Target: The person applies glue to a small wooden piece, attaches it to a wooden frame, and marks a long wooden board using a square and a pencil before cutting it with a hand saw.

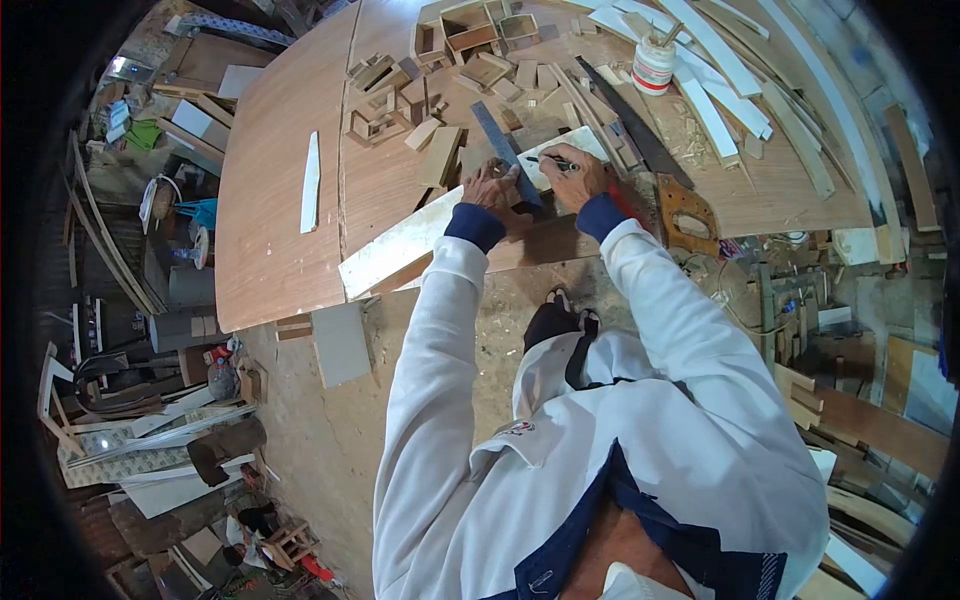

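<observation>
A long pale board [405,240] lies along the near edge of the table, slanting up to the right. Across it rests a metal square [497,140], its dark blade pointing away from me. My left hand [492,188] grips the square at its near end and bears on the board; the fingers partly hide that end. Just right of the blade, my right hand [578,178] is closed around a dark pen [545,161], whose tip is close to the board's top face.
A handsaw [688,215] lies right of my right hand. Small wood blocks [440,155] and open wooden boxes [468,25] sit beyond the board. A white jar [654,65] holding brushes stands among long strips [710,115]. A thin white strip [311,182] lies on the tabletop [270,230].
</observation>
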The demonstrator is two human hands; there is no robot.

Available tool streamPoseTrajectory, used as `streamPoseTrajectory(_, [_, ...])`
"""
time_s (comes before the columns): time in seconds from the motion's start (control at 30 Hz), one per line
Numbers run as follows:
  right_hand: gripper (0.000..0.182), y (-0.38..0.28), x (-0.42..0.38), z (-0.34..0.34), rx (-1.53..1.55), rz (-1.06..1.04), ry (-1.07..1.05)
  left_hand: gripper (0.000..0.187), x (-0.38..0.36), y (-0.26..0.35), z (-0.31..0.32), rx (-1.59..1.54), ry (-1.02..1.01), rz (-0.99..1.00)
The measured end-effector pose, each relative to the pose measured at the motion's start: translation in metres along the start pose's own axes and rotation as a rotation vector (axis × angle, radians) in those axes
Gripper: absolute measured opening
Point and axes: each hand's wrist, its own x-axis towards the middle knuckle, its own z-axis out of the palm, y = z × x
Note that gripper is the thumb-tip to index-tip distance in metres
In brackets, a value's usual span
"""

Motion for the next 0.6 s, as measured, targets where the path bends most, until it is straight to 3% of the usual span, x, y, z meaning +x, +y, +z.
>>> streamPoseTrajectory(0.33, [0.027, 0.005, 0.01, 0.007, -0.208, -0.018, -0.063, 0.094, 0.003, 0.0, -0.001, 0.028, -0.112, -0.065])
streamPoseTrajectory(0.6, [0.027, 0.004, 0.01, 0.011, -0.232, -0.037, -0.085, 0.088, 0.0, 0.007, -0.008, -0.008, -0.018, -0.035])
